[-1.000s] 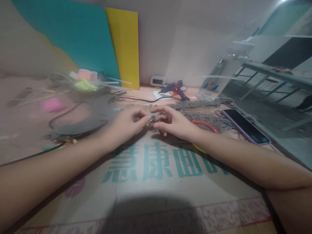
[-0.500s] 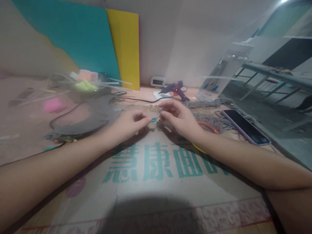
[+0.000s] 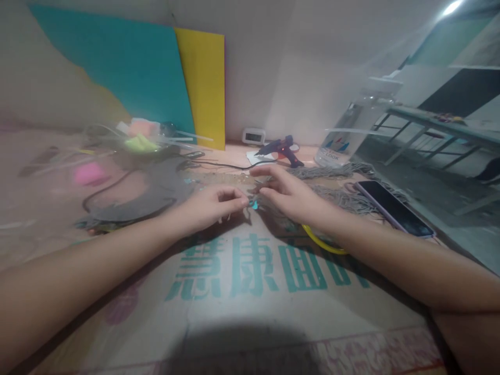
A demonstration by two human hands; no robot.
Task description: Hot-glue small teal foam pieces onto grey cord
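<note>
Cardboard lay under our arms: a brown cardboard sheet (image 3: 250, 307) printed with large teal characters, spread over the bench (image 3: 234, 155). Above its far edge our left hand (image 3: 213, 205) had thumb and forefinger pressed together on a small teal scrap (image 3: 254, 204), which stuck out from the fingertips just above the sheet. Our right hand (image 3: 287, 195) hovered just beside the scrap with its fingers loosely spread and the thumb held apart from them, gripping nothing; we could not tell whether a fingertip touched the scrap. Under the right wrist curved a thin yellow hoop (image 3: 324, 245), and beyond it lay loose strands of grey yarn (image 3: 344, 197). A dark smartphone in a lilac case (image 3: 394, 208) rested face up to the right of the yarn. Further back, a blue hot-glue gun (image 3: 281, 148) stood near the wall, and a teal board (image 3: 128, 78) and a yellow board (image 3: 205, 88) leaned against it.
</note>
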